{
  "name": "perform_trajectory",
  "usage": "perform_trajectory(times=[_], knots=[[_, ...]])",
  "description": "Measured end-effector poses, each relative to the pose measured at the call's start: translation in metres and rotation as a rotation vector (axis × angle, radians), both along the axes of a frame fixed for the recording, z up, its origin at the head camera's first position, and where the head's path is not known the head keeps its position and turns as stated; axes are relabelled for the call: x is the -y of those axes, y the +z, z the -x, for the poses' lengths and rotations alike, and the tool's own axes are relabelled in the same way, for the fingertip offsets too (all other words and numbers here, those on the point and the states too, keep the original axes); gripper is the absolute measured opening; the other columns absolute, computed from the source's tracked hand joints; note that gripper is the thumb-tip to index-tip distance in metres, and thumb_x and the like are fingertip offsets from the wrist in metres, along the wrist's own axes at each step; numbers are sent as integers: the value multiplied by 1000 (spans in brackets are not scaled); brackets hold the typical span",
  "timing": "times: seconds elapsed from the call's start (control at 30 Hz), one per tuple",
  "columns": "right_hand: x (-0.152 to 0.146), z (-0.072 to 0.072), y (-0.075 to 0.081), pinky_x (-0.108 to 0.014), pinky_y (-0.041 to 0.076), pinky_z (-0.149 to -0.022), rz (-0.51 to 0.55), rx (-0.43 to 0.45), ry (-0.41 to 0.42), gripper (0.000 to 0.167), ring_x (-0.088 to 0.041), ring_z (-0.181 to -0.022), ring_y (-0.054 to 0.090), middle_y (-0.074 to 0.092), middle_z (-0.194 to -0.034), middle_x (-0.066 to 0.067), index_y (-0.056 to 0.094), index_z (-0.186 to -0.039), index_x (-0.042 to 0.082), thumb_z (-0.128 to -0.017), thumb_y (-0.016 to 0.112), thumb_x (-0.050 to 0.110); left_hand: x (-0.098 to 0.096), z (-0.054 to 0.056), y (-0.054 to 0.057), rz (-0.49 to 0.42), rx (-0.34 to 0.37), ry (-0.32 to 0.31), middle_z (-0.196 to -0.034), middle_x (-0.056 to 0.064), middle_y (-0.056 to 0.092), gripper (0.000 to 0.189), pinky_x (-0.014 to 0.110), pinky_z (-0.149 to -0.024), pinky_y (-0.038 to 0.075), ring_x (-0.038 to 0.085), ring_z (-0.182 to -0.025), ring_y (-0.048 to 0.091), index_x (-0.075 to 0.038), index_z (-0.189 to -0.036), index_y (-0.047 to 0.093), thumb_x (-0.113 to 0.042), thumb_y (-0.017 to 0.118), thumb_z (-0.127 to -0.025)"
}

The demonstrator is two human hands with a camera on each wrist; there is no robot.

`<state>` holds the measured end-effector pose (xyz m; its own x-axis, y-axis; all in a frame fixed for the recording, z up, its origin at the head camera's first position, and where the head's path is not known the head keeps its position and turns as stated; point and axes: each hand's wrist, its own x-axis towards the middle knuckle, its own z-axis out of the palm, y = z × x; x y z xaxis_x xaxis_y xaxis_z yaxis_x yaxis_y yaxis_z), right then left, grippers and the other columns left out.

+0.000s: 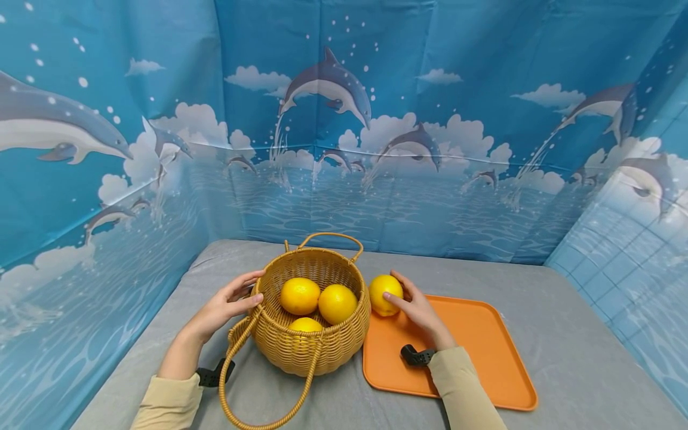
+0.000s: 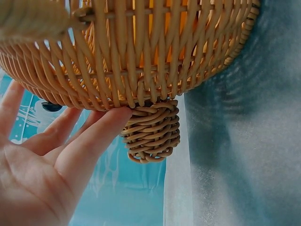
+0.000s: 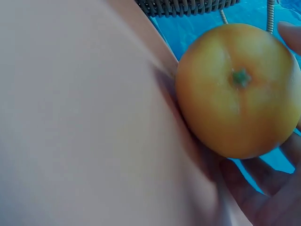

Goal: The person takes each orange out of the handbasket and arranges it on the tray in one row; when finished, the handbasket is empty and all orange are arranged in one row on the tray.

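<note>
A round wicker basket (image 1: 309, 352) stands on the table with several yellow-orange oranges (image 1: 337, 303) inside. At its left rim my left hand (image 1: 228, 301) rests with extended fingers and thumb touching the wickerwork. The left wrist view shows these fingers (image 2: 87, 141) against the basket's side, beside a woven knob (image 2: 153, 134). To the right of the basket, my right hand (image 1: 419, 307) grips another orange (image 1: 384, 292) between thumb and fingers. That orange is above the tray's upper left corner, close to the basket wall. Its green stem end faces the right wrist camera.
An orange plastic tray (image 1: 484, 352) lies right of the basket, partly under my right forearm. One basket handle (image 1: 269, 424) hangs toward me, the other (image 1: 330, 235) stands at the back. A blue dolphin-print curtain (image 1: 376, 197) encloses the grey table (image 1: 586, 346).
</note>
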<state>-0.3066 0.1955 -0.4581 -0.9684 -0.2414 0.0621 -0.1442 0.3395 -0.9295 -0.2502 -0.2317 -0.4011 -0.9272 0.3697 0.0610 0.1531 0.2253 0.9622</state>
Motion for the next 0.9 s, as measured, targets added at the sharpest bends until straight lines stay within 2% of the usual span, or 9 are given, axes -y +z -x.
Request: perform_trajectory(times=[0.2, 0.3, 0.57, 0.67, 0.77, 0.9], knots=[[0, -1, -1, -53, 32, -100, -16, -19, -16, 73, -38, -126, 38, 28, -150, -8, 27, -149, 20, -89, 64, 39, 0, 0, 0, -3, 3, 2, -151, 15, 21, 57, 56, -96, 35, 39, -138, 18, -20, -146, 35, -26, 58, -94], [0, -2, 2, -52, 35, -97, -33, -27, -15, 72, -38, -123, 41, 29, -148, -10, 27, -149, 23, -89, 64, 38, 0, 0, 0, -3, 4, 1, -152, 15, 21, 57, 55, -97, 36, 39, -138, 17, -21, -146, 35, -26, 58, -94], [-3, -2, 5, -52, 35, -98, -53, -41, -42, 71, -34, -121, 42, 32, -146, -11, 29, -148, 26, -88, 65, 40, 0, 0, 0, -2, -2, 3, -152, 15, 21, 56, 52, -96, 38, 39, -138, 17, -21, -145, 35, -26, 58, -94], [-4, -2, 7, -52, 36, -97, -74, -74, -39, 72, -35, -122, 42, 32, -146, -14, 28, -148, 22, -88, 64, 39, 0, 0, 0, -2, -2, 4, -151, 15, 22, 56, 51, -95, 39, 39, -138, 18, -21, -145, 35, -26, 58, -94], [-5, -2, 8, -53, 36, -98, -70, -104, -44, 73, -35, -128, 37, 30, -148, -15, 27, -149, 17, -89, 64, 36, 0, 0, 0, -5, 0, 6, -151, 15, 22, 56, 51, -95, 39, 39, -138, 18, -21, -145, 35, -27, 58, -94], [-6, -4, 12, -54, 26, -104, -41, -139, -51, 72, -35, -136, 23, 26, -151, -13, 27, -149, 15, -90, 64, 32, 0, 0, 0, -10, 4, 5, -152, 15, 21, 57, 50, -95, 39, 39, -138, 17, -21, -145, 35, -27, 59, -94]])
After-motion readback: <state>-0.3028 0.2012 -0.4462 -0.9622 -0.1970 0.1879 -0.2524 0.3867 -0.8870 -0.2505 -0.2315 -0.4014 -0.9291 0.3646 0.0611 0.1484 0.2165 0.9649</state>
